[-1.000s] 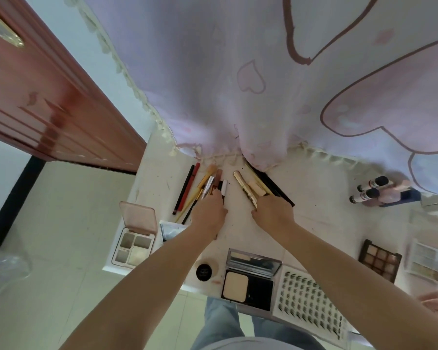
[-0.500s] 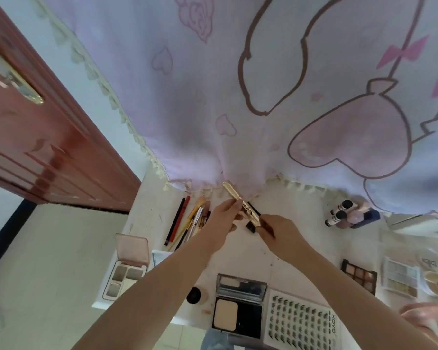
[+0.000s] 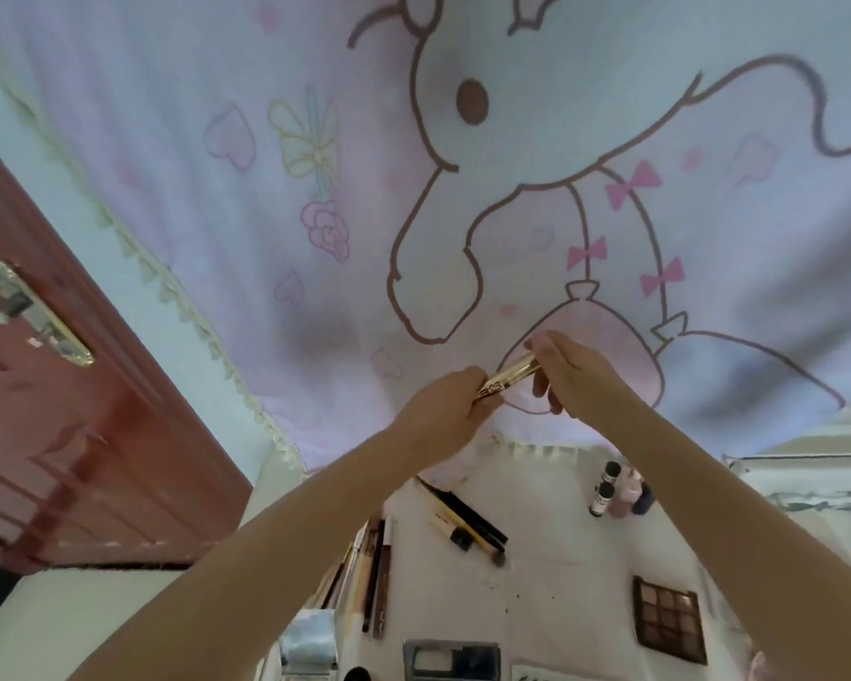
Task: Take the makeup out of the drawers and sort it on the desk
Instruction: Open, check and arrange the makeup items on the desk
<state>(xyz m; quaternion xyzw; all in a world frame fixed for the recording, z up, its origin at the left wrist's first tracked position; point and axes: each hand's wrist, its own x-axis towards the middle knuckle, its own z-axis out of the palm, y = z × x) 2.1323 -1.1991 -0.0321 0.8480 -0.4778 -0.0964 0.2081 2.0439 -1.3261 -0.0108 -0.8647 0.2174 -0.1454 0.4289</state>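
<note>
A person holds a gold makeup tube [image 3: 509,378] up in front of a pink cartoon-print curtain [image 3: 315,199], well above the desk [image 3: 561,557]. The left hand [image 3: 443,415] grips the tube's lower end in curled fingers, while the right hand [image 3: 576,371] pinches its upper end between thumb and fingers. Below, pencils [image 3: 374,572], small bottles [image 3: 605,489] and an eyeshadow palette [image 3: 668,619] lie on the desk.

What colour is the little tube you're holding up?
Shiny gold, with dark markings near the left hand. The tube shows best in the head view.
</note>
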